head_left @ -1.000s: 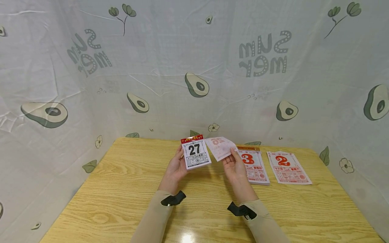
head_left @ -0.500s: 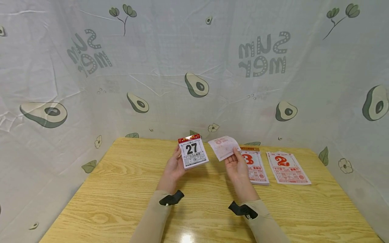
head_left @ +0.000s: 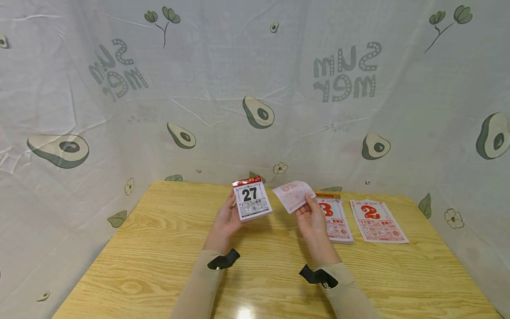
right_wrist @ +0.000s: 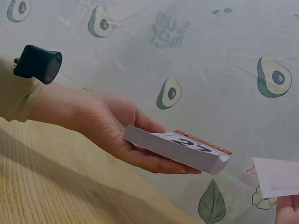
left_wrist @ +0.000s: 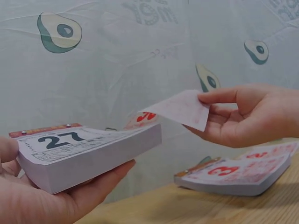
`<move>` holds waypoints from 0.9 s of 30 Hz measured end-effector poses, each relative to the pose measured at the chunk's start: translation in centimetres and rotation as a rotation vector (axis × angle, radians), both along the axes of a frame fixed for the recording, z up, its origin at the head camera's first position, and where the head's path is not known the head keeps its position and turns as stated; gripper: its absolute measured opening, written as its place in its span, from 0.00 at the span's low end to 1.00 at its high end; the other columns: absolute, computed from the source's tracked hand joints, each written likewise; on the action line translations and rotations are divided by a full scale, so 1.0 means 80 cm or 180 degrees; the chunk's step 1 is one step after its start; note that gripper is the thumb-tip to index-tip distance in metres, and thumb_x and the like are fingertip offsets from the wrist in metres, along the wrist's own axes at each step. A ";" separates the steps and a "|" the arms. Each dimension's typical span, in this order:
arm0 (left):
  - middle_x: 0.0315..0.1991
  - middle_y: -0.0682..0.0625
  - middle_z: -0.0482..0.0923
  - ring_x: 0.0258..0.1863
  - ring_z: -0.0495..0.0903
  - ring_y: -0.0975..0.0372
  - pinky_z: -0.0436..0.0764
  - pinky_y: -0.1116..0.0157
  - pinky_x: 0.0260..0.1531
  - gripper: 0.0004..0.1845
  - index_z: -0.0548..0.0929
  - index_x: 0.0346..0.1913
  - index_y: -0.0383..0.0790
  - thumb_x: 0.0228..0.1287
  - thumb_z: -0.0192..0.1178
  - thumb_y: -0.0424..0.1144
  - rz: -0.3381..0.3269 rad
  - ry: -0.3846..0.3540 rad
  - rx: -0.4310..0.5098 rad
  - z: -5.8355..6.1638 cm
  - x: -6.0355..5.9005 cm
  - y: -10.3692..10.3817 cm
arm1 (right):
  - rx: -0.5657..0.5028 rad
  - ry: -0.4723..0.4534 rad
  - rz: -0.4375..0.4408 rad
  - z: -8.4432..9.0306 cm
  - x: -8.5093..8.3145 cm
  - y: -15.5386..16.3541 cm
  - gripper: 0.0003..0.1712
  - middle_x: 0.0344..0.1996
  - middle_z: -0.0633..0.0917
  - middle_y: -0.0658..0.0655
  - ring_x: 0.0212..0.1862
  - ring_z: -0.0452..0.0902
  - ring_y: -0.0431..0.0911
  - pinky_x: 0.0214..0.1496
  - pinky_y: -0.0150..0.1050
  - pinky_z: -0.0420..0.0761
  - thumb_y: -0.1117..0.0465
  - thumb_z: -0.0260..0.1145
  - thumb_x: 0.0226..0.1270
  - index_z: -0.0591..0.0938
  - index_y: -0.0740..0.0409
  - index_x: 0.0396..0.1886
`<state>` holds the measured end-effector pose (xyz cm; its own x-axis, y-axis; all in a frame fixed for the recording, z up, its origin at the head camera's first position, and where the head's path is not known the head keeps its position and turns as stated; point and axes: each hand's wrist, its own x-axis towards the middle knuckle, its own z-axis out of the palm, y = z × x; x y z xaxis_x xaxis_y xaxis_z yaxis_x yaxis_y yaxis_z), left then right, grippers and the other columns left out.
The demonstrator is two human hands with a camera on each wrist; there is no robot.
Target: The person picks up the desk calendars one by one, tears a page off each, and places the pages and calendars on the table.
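avocado cloth hangs behind the wooden desk. one page is off the pad, and a thick stack is left. the left hand holds the calendar pad up over the desk, fingers curled under it; "27" shows on top. the right hand pinches the loose page just beside it. another pad and a sheet lie on the desk nearby.

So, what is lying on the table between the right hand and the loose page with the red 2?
The calendar pad showing a red 3, seen in the head view.
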<state>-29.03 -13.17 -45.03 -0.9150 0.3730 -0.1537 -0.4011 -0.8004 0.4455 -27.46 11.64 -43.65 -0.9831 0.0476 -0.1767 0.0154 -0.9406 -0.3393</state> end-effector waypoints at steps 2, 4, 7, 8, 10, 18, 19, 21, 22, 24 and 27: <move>0.59 0.58 0.73 0.67 0.65 0.55 0.75 0.50 0.52 0.14 0.60 0.59 0.74 0.79 0.37 0.48 0.0006 -0.0007 -0.0018 0.000 -0.001 -0.001 | 0.0100 -0.0008 -0.0044 0.000 -0.001 0.000 0.03 0.36 0.87 0.55 0.47 0.84 0.44 0.53 0.37 0.82 0.66 0.60 0.70 0.77 0.59 0.41; 0.65 0.57 0.68 0.72 0.59 0.54 0.74 0.50 0.53 0.15 0.58 0.62 0.74 0.79 0.36 0.48 -0.0012 0.0010 -0.0033 -0.001 -0.002 -0.003 | 0.0207 -0.0021 -0.0081 0.001 -0.001 0.001 0.03 0.36 0.87 0.55 0.47 0.84 0.43 0.53 0.37 0.82 0.66 0.60 0.70 0.78 0.59 0.41; 0.74 0.54 0.57 0.75 0.53 0.51 0.71 0.46 0.59 0.20 0.53 0.68 0.75 0.80 0.34 0.50 -0.0094 0.0054 -0.0101 -0.001 -0.003 -0.005 | 0.0319 -0.0013 -0.0103 0.001 -0.001 0.001 0.04 0.37 0.86 0.55 0.47 0.83 0.43 0.54 0.36 0.81 0.67 0.60 0.70 0.79 0.60 0.41; 0.75 0.52 0.55 0.75 0.52 0.51 0.68 0.45 0.63 0.21 0.51 0.70 0.74 0.80 0.33 0.51 -0.0158 0.0056 -0.0102 -0.001 -0.004 -0.006 | 0.0382 -0.0004 -0.0113 0.002 -0.001 0.001 0.04 0.37 0.86 0.55 0.47 0.83 0.43 0.55 0.36 0.81 0.67 0.60 0.70 0.79 0.60 0.42; 0.75 0.49 0.53 0.76 0.50 0.49 0.58 0.43 0.70 0.24 0.48 0.74 0.69 0.79 0.32 0.53 -0.0288 0.0083 -0.0098 -0.001 -0.006 -0.008 | 0.0540 0.0036 -0.0142 0.002 -0.001 0.002 0.05 0.39 0.85 0.54 0.48 0.82 0.42 0.57 0.35 0.80 0.67 0.59 0.71 0.79 0.60 0.44; 0.79 0.46 0.43 0.78 0.44 0.47 0.42 0.44 0.75 0.29 0.49 0.78 0.60 0.78 0.33 0.57 -0.0461 0.0109 -0.0025 -0.005 -0.010 -0.018 | 0.1161 0.0277 -0.0455 0.003 0.000 0.001 0.06 0.39 0.83 0.53 0.41 0.82 0.41 0.52 0.33 0.82 0.67 0.58 0.72 0.79 0.61 0.45; 0.79 0.45 0.43 0.78 0.45 0.47 0.43 0.45 0.75 0.29 0.49 0.78 0.59 0.78 0.33 0.57 -0.0475 0.0115 -0.0027 -0.005 -0.010 -0.019 | 0.1220 0.0273 -0.0487 0.003 -0.001 0.000 0.07 0.39 0.83 0.53 0.41 0.82 0.41 0.51 0.33 0.82 0.67 0.58 0.72 0.79 0.61 0.45; 0.79 0.45 0.44 0.78 0.46 0.47 0.43 0.46 0.75 0.30 0.50 0.78 0.58 0.77 0.34 0.58 -0.0498 0.0074 0.0017 -0.006 -0.011 -0.021 | 0.1382 0.0270 -0.0524 0.002 -0.001 0.000 0.07 0.39 0.83 0.52 0.41 0.81 0.41 0.51 0.33 0.82 0.67 0.58 0.72 0.79 0.61 0.47; 0.79 0.45 0.45 0.77 0.47 0.47 0.44 0.46 0.75 0.30 0.51 0.78 0.57 0.77 0.35 0.58 -0.0512 0.0061 0.0024 -0.007 -0.012 -0.022 | 0.1490 0.0260 -0.0539 0.002 -0.001 -0.001 0.08 0.39 0.83 0.52 0.42 0.81 0.40 0.51 0.32 0.82 0.66 0.58 0.72 0.78 0.60 0.48; 0.79 0.44 0.46 0.77 0.47 0.47 0.45 0.46 0.75 0.31 0.52 0.77 0.56 0.77 0.36 0.58 -0.0536 0.0034 0.0029 -0.007 -0.012 -0.023 | 0.1646 0.0229 -0.0579 0.002 -0.001 -0.001 0.09 0.40 0.83 0.51 0.43 0.82 0.39 0.51 0.32 0.82 0.65 0.58 0.72 0.78 0.60 0.49; 0.79 0.44 0.46 0.77 0.47 0.47 0.45 0.46 0.75 0.31 0.51 0.78 0.54 0.77 0.36 0.58 -0.0535 0.0031 0.0004 -0.007 -0.011 -0.025 | 0.1848 0.0223 -0.0665 0.001 -0.002 -0.002 0.10 0.39 0.83 0.50 0.44 0.82 0.38 0.49 0.31 0.82 0.65 0.60 0.71 0.78 0.61 0.49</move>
